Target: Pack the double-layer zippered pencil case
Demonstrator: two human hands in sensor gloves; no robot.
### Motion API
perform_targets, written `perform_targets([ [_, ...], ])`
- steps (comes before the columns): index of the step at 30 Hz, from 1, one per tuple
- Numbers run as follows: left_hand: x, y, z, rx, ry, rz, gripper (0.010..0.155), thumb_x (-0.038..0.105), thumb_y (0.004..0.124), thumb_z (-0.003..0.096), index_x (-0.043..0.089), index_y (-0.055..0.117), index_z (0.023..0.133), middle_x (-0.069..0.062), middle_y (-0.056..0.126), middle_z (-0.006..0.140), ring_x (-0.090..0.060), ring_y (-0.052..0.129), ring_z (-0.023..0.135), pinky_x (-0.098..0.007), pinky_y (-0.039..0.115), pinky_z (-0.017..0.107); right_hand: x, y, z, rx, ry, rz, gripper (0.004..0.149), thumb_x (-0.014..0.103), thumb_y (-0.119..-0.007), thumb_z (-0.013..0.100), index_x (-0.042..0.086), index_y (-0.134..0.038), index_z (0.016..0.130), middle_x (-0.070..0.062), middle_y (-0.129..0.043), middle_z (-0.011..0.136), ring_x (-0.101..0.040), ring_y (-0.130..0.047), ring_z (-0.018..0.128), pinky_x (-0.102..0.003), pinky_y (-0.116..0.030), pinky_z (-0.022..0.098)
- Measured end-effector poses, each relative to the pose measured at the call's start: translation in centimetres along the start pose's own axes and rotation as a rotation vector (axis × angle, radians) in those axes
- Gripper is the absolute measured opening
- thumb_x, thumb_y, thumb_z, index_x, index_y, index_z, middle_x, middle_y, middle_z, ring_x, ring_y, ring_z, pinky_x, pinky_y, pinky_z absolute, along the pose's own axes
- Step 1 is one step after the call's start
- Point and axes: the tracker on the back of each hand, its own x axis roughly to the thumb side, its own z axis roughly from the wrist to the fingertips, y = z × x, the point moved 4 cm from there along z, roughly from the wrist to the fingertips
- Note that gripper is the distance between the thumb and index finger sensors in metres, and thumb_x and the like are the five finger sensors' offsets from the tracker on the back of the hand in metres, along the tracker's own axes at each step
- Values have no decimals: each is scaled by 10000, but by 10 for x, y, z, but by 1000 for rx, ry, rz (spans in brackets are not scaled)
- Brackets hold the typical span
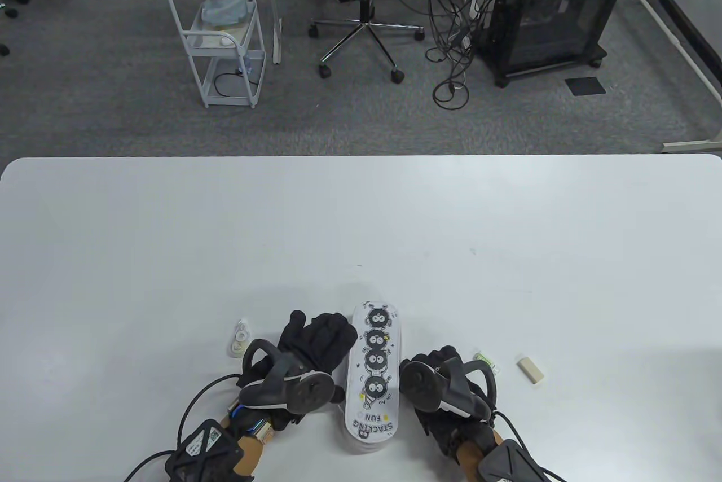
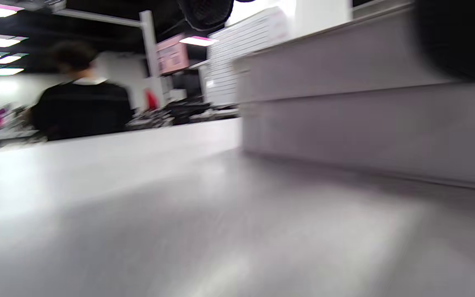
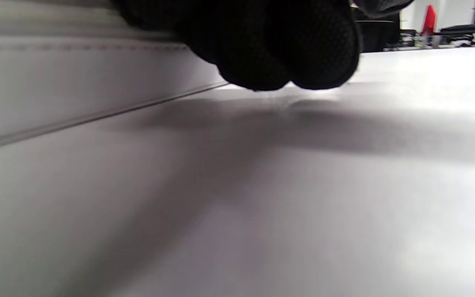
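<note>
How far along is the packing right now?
Nothing looks packed yet. The pencil case lies shut between the left hand and right hand. Still loose on the table: an eraser, a white item and a small clear one.

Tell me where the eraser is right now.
In the table view, the eraser lies on the table right of the right hand, past a small green item.

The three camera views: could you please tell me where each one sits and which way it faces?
Table view: above, looking down at the white table and office floor beyond; both hands, left hand and right hand, flank the pencil case.
Left wrist view: low at table level, facing the pencil case's side wall; a dark blur of glove at the top right.
Right wrist view: low at table level; gloved fingers hang beside the case wall.
All views share the case.
</note>
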Motion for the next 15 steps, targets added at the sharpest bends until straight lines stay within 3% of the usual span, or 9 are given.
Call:
perform_targets([
  [4, 39, 3, 11, -62, 182, 31, 1176, 840, 690, 111, 296, 176, 1018, -53, 401, 1148, -394, 504, 1103, -680, 385, 762, 16, -7, 4, 66, 108, 14, 452, 375, -704, 417, 231, -753, 842, 1, -900, 711, -301, -859, 715, -557, -515, 702],
  [6, 48, 10, 19, -142, 239, 95, 1171, 912, 602, 93, 347, 137, 1006, -53, 443, 1160, -411, 503, 1124, -672, 392, 767, 21, -9, 5, 88, 165, 11, 451, 362, -701, 416, 236, -742, 847, -1, -890, 714, -306, -848, 708, -558, -503, 709],
  [9, 44, 23, 23, -264, 223, -66, 1188, 928, 615, 109, 340, 48, 973, -76, 508, 1134, -426, 556, 1106, -682, 397, 770, 21, -10, 4, 98, 169, 19, 451, 365, -702, 416, 246, -743, 848, 1, -886, 718, -299, -838, 719, -557, -497, 713],
  [15, 31, 21, 21, -198, 143, -57, 1167, 957, 597, 111, 353, 171, 1014, -48, 631, 1085, -383, 680, 1053, -654, 500, 753, 13, -5, 4, 50, 143, -47, 444, 373, -717, 387, 262, -797, 809, 10, -928, 654, -270, -887, 675, -550, -530, 698],
])
